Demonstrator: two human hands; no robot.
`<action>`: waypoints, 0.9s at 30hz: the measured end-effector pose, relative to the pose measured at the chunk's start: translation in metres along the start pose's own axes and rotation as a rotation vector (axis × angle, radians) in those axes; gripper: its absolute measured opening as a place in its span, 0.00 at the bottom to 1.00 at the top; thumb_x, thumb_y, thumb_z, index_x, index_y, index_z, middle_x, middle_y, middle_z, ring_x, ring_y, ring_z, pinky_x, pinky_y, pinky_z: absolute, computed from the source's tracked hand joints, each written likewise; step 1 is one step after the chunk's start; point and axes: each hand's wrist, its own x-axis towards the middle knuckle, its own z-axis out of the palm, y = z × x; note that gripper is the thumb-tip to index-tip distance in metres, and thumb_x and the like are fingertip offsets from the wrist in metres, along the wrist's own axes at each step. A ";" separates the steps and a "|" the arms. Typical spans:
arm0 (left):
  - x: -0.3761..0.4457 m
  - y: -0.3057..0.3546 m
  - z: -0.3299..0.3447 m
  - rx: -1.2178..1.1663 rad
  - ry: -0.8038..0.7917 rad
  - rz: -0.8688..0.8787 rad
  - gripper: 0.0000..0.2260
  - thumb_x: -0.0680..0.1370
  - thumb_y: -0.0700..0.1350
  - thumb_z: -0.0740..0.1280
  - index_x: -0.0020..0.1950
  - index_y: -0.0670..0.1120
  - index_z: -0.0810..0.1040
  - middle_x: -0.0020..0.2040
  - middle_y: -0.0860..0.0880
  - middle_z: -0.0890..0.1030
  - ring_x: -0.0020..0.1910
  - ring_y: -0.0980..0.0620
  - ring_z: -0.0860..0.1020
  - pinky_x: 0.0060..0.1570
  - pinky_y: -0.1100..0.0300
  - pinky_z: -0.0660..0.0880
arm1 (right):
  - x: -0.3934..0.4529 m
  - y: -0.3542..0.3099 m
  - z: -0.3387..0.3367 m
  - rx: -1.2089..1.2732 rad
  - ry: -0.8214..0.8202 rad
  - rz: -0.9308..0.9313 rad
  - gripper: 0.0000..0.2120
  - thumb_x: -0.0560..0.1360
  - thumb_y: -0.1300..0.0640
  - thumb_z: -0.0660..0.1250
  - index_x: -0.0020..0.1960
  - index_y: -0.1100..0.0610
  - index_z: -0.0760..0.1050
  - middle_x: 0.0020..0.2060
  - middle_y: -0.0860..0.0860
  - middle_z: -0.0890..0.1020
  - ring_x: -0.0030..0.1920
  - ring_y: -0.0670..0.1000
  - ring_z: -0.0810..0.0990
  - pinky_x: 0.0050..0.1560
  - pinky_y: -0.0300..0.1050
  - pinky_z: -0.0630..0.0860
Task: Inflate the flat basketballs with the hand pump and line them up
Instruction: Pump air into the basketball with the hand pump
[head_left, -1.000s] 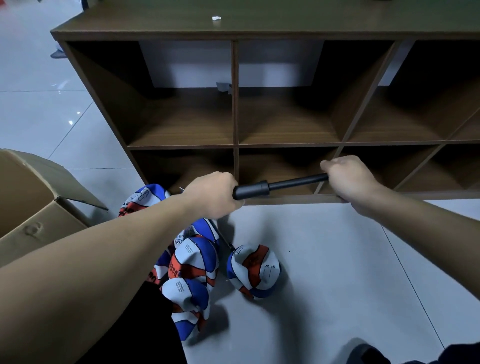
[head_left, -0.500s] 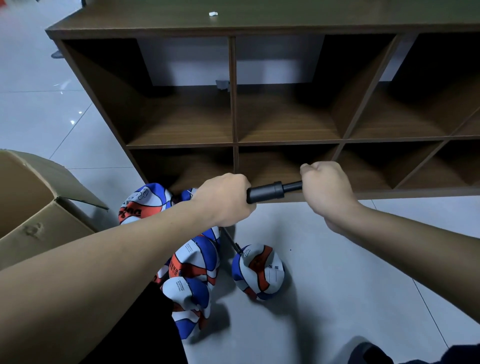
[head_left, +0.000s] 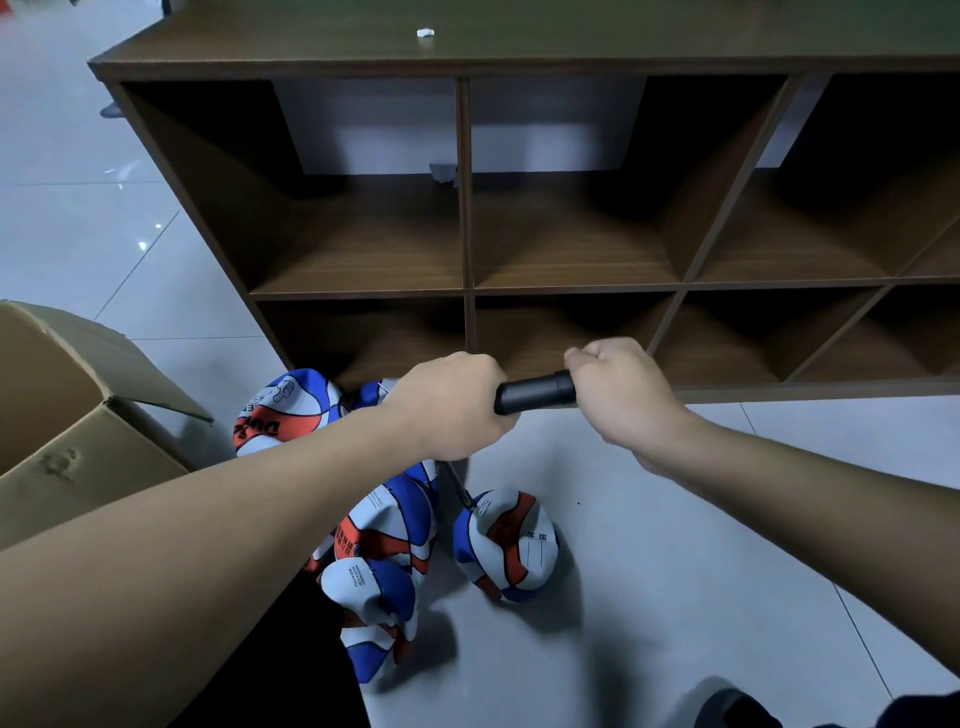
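Seen from above: left hand (head_left: 451, 404) curled round the black hand pump (head_left: 535, 392) barrel, right hand (head_left: 618, 391) gripping the handle end, hard against the barrel — no rod showing between. Thin hose (head_left: 461, 486) running down from the pump to a half-flat red, white and blue basketball (head_left: 506, 545) on the pale tiled floor (head_left: 675, 571). Left of it, a heap of flat basketballs (head_left: 384, 525). Behind — a dark wooden cubby shelf (head_left: 467, 234). Far left, an open cardboard box (head_left: 78, 405).

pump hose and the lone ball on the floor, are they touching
Touching. The head view shows the thin hose running down from the pump and ending right on the top of the ball.
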 end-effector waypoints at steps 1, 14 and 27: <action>0.000 -0.001 -0.001 -0.029 0.003 0.000 0.12 0.80 0.57 0.69 0.39 0.53 0.76 0.34 0.52 0.80 0.32 0.49 0.79 0.31 0.58 0.70 | 0.002 -0.004 -0.003 -0.018 -0.015 -0.019 0.19 0.86 0.50 0.61 0.38 0.54 0.73 0.32 0.51 0.73 0.33 0.54 0.72 0.33 0.43 0.66; 0.006 -0.031 -0.002 -0.009 -0.033 -0.108 0.13 0.77 0.58 0.70 0.38 0.51 0.77 0.33 0.51 0.79 0.33 0.47 0.79 0.31 0.57 0.68 | 0.041 0.009 -0.061 -0.002 0.144 0.146 0.16 0.85 0.48 0.64 0.43 0.55 0.70 0.31 0.55 0.68 0.29 0.56 0.69 0.32 0.46 0.65; -0.003 0.000 -0.004 0.034 0.024 -0.112 0.10 0.79 0.54 0.69 0.40 0.53 0.74 0.37 0.52 0.79 0.34 0.49 0.78 0.33 0.57 0.72 | 0.012 0.001 -0.011 -0.018 0.209 0.011 0.24 0.87 0.51 0.59 0.33 0.56 0.63 0.29 0.53 0.70 0.32 0.56 0.69 0.33 0.48 0.62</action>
